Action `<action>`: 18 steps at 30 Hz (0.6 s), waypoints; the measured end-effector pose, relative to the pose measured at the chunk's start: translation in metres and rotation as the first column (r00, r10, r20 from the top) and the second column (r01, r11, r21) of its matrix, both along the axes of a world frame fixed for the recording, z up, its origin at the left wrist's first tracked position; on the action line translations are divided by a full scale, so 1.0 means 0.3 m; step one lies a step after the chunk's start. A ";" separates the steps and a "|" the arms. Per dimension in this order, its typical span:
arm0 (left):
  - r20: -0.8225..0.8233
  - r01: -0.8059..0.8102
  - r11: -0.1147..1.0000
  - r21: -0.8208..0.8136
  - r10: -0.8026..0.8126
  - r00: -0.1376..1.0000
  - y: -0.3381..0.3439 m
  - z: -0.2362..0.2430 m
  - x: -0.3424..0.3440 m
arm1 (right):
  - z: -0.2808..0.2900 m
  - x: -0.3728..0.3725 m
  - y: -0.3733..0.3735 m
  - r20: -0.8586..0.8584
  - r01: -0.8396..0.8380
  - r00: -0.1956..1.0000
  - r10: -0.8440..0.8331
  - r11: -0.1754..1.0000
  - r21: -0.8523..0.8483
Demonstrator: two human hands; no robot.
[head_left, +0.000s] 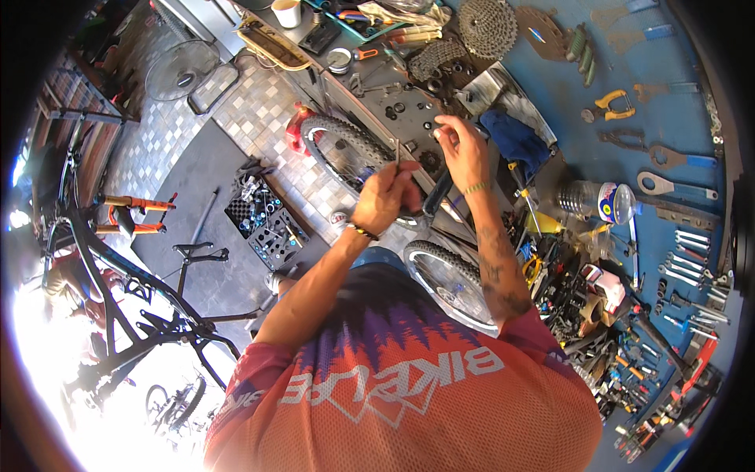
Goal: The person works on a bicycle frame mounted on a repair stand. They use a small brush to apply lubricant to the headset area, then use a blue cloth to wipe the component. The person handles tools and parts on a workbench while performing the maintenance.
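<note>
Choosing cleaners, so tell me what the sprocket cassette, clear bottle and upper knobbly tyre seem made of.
Sprocket cassette: likely metal, dull grey-brown, thin toothed rings. Clear bottle: probably plastic, glossy, see-through, ribbed. Upper knobbly tyre: likely rubber, matte black with tread blocks.

Bicycle wheel [355,139] ahead, beside tabletop [376,101]. Parts tray [272,253] on mat [208,161], left — bicycle frame [135,280] farther left. Tool board [568,118] — far right.

Left hand [384,198] holds a slim metal piece [397,151]; right hand [465,153] hovers near small rings [399,107].
</note>
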State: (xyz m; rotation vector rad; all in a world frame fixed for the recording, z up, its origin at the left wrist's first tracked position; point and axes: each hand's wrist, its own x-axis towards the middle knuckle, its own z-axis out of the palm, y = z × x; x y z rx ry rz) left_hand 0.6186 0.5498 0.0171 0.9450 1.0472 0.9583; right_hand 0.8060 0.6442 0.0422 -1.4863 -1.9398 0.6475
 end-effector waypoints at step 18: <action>-0.390 -0.342 0.899 0.275 0.429 0.815 -0.223 0.205 -0.346 | 0.111 -0.332 -0.087 -0.645 -0.509 0.729 0.230 0.812 -0.286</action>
